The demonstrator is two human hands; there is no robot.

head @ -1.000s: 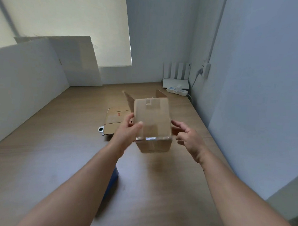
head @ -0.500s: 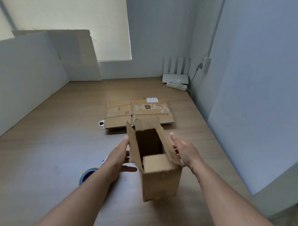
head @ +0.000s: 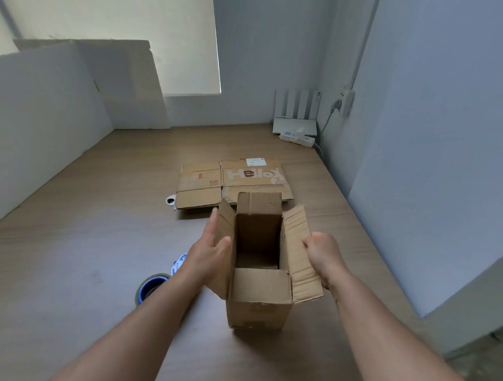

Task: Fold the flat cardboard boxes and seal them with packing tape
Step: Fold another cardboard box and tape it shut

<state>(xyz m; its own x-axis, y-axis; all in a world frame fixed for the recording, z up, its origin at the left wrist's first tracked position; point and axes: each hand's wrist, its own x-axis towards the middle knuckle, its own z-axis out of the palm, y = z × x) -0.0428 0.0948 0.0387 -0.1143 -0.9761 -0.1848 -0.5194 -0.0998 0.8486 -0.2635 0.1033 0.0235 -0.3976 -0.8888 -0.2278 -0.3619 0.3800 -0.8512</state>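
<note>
Farthest left, white boards (head: 46,118) lean against the wall on the wooden table (head: 69,254). A tape roll (head: 149,286) with a blue core lies on the table. Its near side is hidden by the left forearm, and a small blue-and-white item (head: 179,265) beside it is too covered to identify. Further back, a rounded grey object (head: 170,199) pokes out from under the flat cardboard boxes (head: 230,183) and cannot be made out. These lie stacked in the middle of the table, the top right one printed with "Hello".

The left hand (head: 210,252) is opened out. Its straight fingers lie along the outside of the left flap and the thumb is at the flap's edge. Most of the fingers are hidden behind the cardboard.

The box (head: 259,277) stands upright on the table near the person, between the two hands. It is brown and creased, and all four top flaps are raised. Its inside is dark, and nothing can be seen in it but the bottom.

The right hand (head: 324,254) grips the right flap. Its fingers are curled over the flap's edge, so the fingertips are out of sight.

In the far right corner, a white router (head: 295,126) and a power strip (head: 298,139) sit by the wall. A plug sits in a wall socket (head: 346,101) above them.
</note>
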